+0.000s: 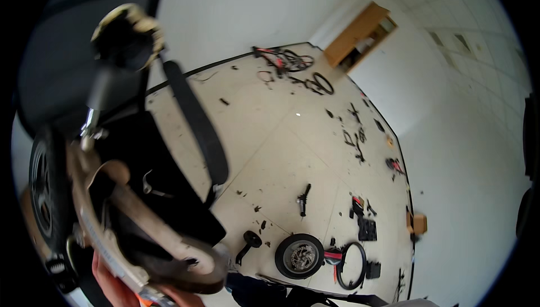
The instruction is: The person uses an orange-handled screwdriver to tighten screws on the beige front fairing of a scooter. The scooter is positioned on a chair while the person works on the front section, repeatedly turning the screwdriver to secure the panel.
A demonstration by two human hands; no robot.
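A small beige bicycle frame [149, 214] fills the lower left, tilted and close to me. My left hand [111, 284] is closed round its lower tube, with part of the fingers hidden behind it. At the bottom edge my right hand [184, 297] grips the frame's near end; only a small part of that hand shows. A silver seat post [99, 90] rises from the frame to a blurred, worn saddle [128, 37]. Beside the frame on the left is a black wheel [42, 186]. A small metal lever [153, 188] lies on the black chair seat [140, 138] behind the frame.
A black armrest [198, 124] juts up beside the chair seat. On the tiled floor lie a thick-tyred wheel [301, 256], a thin black tyre [353, 265], a crank-like black part [248, 245] and a red bicycle [281, 59]. A cardboard box [417, 223] stands by the right wall.
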